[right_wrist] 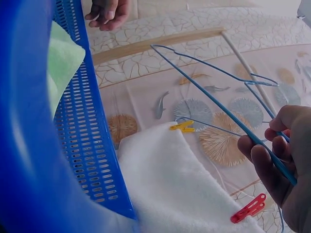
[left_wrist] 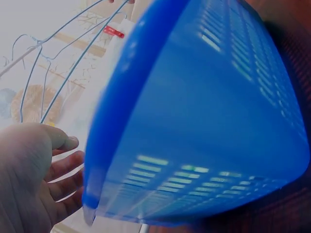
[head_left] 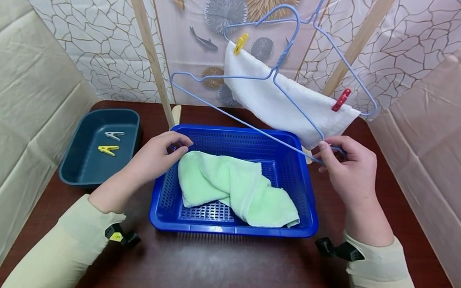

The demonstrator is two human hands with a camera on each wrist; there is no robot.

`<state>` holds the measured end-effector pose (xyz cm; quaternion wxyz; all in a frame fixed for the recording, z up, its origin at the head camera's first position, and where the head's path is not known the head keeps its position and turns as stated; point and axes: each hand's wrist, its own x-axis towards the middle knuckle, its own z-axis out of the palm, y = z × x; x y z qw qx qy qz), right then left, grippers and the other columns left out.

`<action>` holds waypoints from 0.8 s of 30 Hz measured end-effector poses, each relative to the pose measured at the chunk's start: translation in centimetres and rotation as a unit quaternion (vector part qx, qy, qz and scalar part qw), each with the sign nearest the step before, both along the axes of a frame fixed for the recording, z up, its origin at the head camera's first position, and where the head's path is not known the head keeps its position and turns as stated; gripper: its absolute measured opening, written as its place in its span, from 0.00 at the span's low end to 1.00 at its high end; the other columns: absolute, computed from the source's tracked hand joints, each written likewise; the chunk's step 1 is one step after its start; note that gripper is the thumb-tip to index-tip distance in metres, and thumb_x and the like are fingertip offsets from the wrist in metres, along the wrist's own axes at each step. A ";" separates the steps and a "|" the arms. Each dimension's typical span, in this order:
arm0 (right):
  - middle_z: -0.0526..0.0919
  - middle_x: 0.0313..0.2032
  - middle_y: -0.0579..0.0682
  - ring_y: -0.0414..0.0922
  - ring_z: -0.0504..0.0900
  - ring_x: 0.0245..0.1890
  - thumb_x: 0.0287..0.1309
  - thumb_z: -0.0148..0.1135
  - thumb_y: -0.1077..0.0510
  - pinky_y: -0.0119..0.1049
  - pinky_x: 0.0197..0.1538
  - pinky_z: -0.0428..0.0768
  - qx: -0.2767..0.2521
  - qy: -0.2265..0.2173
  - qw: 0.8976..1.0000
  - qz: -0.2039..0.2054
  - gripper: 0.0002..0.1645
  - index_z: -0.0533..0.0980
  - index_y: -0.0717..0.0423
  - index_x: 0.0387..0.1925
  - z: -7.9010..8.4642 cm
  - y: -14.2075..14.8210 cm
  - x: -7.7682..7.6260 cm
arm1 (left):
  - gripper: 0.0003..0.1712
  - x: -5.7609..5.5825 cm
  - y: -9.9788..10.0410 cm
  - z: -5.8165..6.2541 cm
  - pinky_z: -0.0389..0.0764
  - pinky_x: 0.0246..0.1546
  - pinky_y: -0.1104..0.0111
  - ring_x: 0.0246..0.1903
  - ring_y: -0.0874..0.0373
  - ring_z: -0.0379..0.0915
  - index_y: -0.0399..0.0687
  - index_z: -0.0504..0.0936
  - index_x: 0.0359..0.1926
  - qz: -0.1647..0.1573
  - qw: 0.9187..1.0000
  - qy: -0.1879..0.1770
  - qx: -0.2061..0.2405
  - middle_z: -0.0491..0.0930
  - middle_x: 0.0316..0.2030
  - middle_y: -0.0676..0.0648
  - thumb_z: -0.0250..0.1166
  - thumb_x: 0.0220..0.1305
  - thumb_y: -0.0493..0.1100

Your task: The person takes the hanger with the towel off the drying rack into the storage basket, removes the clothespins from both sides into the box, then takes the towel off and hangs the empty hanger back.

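Note:
My right hand grips a blue wire hanger by its right end, holding it tilted above the basket; its hook points up. My left hand hovers by the left rim of the blue plastic basket, fingers loosely bent, nothing between them. A crumpled light green towel lies in the basket, its left end near my left fingertips. Behind the held hanger, a white towel hangs on a second blue hanger, clipped by a yellow clothespin and a red clothespin.
On the left of the brown table stands a dark teal tray holding a white clothespin and a yellow clothespin. Wooden posts rise behind the basket. Patterned curtains surround the table.

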<state>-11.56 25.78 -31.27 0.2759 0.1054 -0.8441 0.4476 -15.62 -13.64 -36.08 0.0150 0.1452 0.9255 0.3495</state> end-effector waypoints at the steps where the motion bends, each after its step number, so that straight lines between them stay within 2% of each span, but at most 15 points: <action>1: 0.82 0.25 0.37 0.34 0.79 0.18 0.54 0.64 0.61 0.23 0.21 0.76 0.003 0.002 1.000 0.000 0.07 0.81 0.60 0.35 0.1 0.0 0.0 | 0.13 -0.1 -0.2 0.1 0.79 0.39 0.63 0.40 0.59 0.70 0.62 0.77 0.49 0.002 1.000 0.001 0.003 0.75 0.47 0.56 0.56 0.65 0.53; 6: 0.82 0.25 0.43 0.33 0.79 0.17 0.54 0.63 0.61 0.23 0.20 0.76 0.013 0.003 1.000 -0.009 0.08 0.81 0.61 0.36 0.8 -0.3 0.0 | 0.14 -0.3 -1.2 0.4 0.78 0.40 0.62 0.40 0.58 0.70 0.61 0.77 0.49 0.024 1.000 0.014 0.001 0.75 0.46 0.55 0.55 0.65 0.54; 11: 0.80 0.25 0.41 0.34 0.78 0.16 0.56 0.61 0.59 0.24 0.20 0.76 0.023 -0.013 0.999 -0.029 0.09 0.80 0.59 0.38 1.9 -0.8 0.0 | 0.17 -0.6 -2.0 1.0 0.79 0.40 0.59 0.41 0.57 0.71 0.60 0.75 0.51 0.051 0.998 0.020 0.007 0.74 0.46 0.53 0.53 0.65 0.56; 17: 0.81 0.29 0.51 0.32 0.79 0.20 0.58 0.59 0.55 0.24 0.22 0.77 0.050 -0.035 0.997 -0.037 0.12 0.80 0.56 0.41 3.4 -1.7 -0.2 | 0.19 -1.1 -3.1 2.1 0.78 0.42 0.58 0.43 0.55 0.71 0.57 0.73 0.54 0.083 0.996 0.027 0.018 0.74 0.47 0.51 0.52 0.66 0.56; 24: 0.81 0.30 0.50 0.29 0.76 0.21 0.58 0.58 0.54 0.19 0.22 0.74 0.080 -0.020 0.996 -0.035 0.13 0.80 0.57 0.41 4.8 -3.2 -0.4 | 0.22 -2.5 -4.1 3.7 0.75 0.45 0.57 0.47 0.54 0.70 0.54 0.71 0.57 0.122 0.990 0.041 0.050 0.74 0.49 0.49 0.52 0.66 0.55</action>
